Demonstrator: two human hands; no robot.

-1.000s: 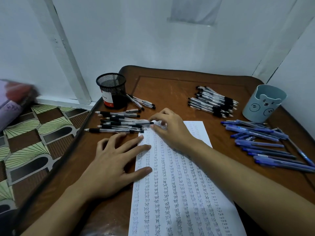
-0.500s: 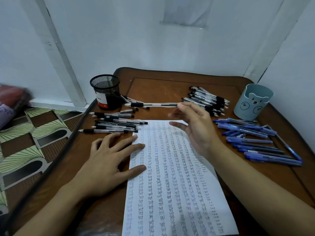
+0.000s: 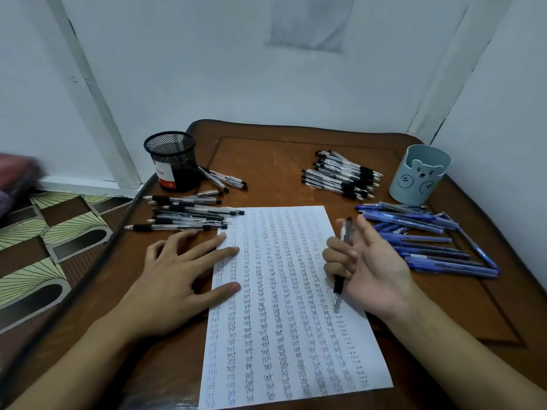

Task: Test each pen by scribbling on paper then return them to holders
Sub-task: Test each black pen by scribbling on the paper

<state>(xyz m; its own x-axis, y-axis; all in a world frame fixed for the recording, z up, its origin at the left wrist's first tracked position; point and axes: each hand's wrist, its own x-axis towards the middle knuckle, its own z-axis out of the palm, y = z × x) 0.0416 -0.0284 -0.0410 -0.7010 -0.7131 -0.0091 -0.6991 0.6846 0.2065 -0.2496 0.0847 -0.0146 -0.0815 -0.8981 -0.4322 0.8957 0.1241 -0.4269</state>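
Pen (image 3: 346,232) gripped by right hand (image 3: 370,263) over paper (image 3: 281,306) that left hand (image 3: 177,276) pins

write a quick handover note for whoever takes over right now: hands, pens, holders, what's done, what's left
Left grip: open, fingers spread flat on the left edge of the paper, pinning it.
Right grip: palm up, fingers curled round one black pen, tip toward the person, over the paper's right side.
Pens: black pile by the mesh holder, second black pile at the far middle, blue pile by the bear holder.
Done: paper nearly filled with "test" columns.
Left: scribble with the held pen; no pen shows in either holder, so all returns remain.
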